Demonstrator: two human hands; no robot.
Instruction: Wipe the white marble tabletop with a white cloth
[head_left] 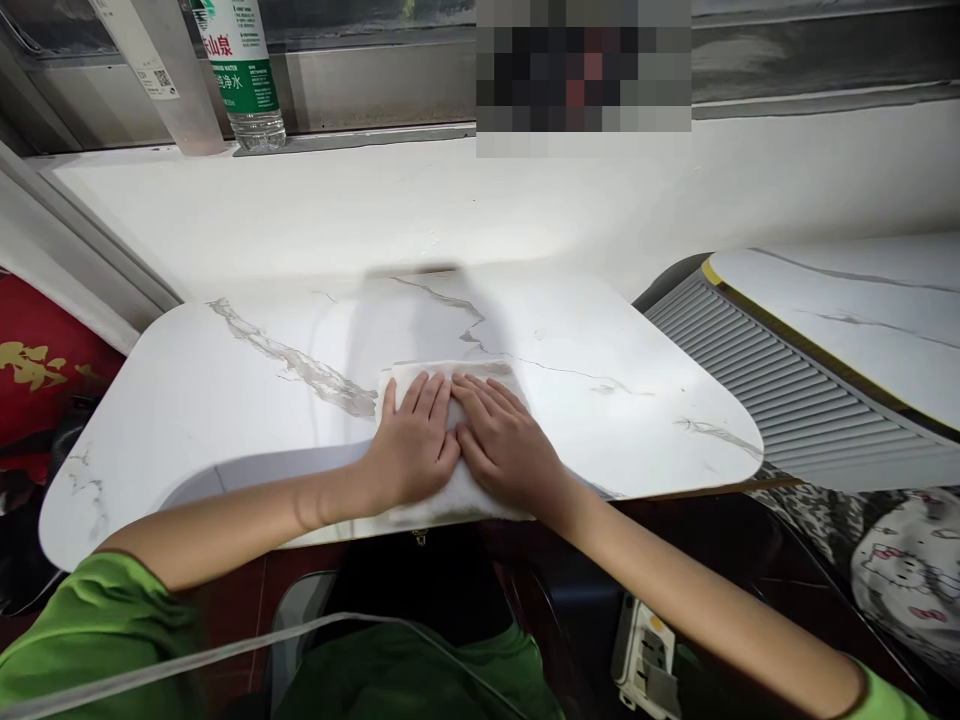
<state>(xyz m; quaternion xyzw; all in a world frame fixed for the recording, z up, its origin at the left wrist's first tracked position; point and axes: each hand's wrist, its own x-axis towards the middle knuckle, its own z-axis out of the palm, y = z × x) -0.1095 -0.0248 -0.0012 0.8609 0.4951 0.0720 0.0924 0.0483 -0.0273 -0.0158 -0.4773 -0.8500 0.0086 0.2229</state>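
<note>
A folded white cloth (pixel 435 375) lies on the white marble-pattern table (pixel 600 400), near its front edge. My left hand (pixel 412 440) rests flat on the cloth's left half, fingers stretched out and together. My right hand (pixel 504 440) lies flat on the right half, fingers pointing up and left, touching the left hand's fingers. Both palms press down on the cloth. Most of the cloth is hidden under the hands.
A water bottle with a green label (pixel 244 75) stands on the window ledge at the back left. A second marble tabletop (pixel 862 310) and a ribbed grey panel (pixel 787 390) sit to the right. A red cloth (pixel 37 370) is at the left, a power strip (pixel 645 655) below.
</note>
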